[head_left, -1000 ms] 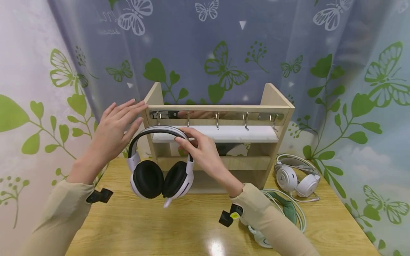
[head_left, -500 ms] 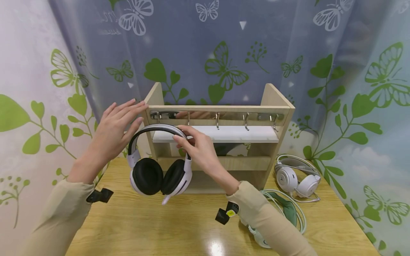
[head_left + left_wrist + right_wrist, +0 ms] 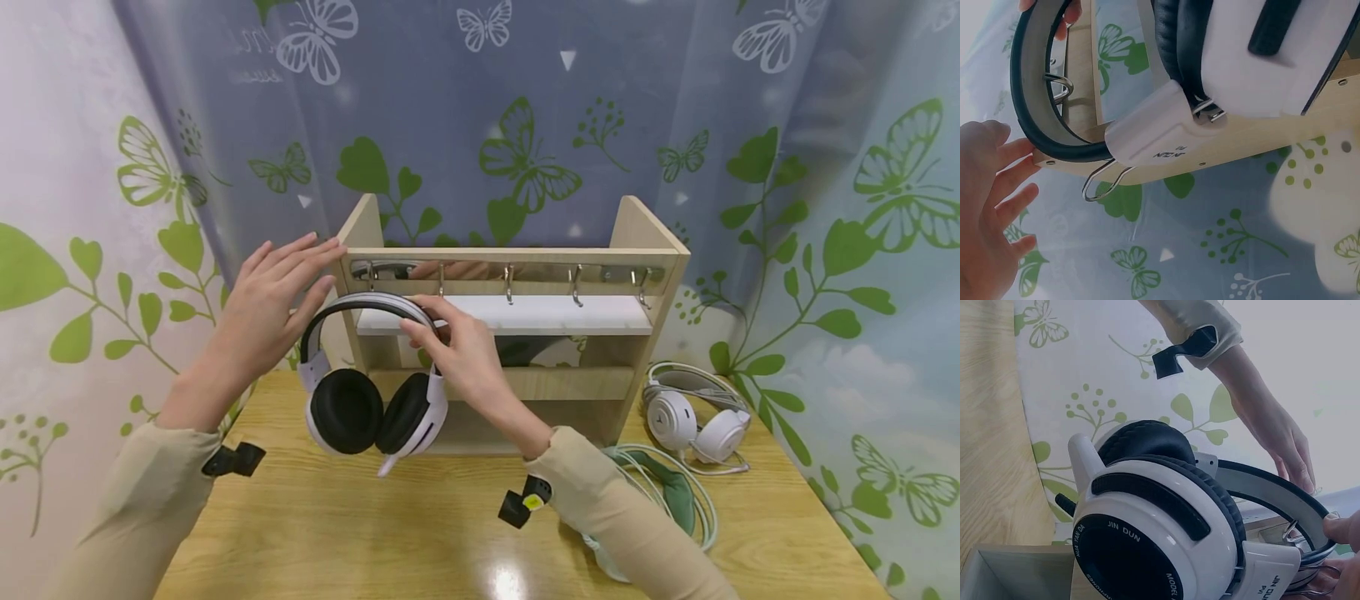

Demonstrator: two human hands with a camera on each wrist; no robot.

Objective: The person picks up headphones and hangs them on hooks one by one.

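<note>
Slightly raised and shifted leftward since the earlier frames: the white headset [image 3: 367, 408], together with the right hand [image 3: 465, 354]. No displacement noted for the left hand [image 3: 270, 292]. Headband [image 3: 360, 301] is pinched near its right end between right thumb and fingers; left fingers are extended, laid against the upper left corner of the wooden shelf [image 3: 502, 383]. Headset is held off the tabletop [image 3: 337, 533], ear cups downward, before the left end of the hook rail [image 3: 540, 272]. Step in hand judged: headband being brought to the hooks. Whether weight is borne by a hook [image 3: 1060, 87], seen through the band, cannot be told. For the next move, seating should be checked before the pinch is released.
</note>
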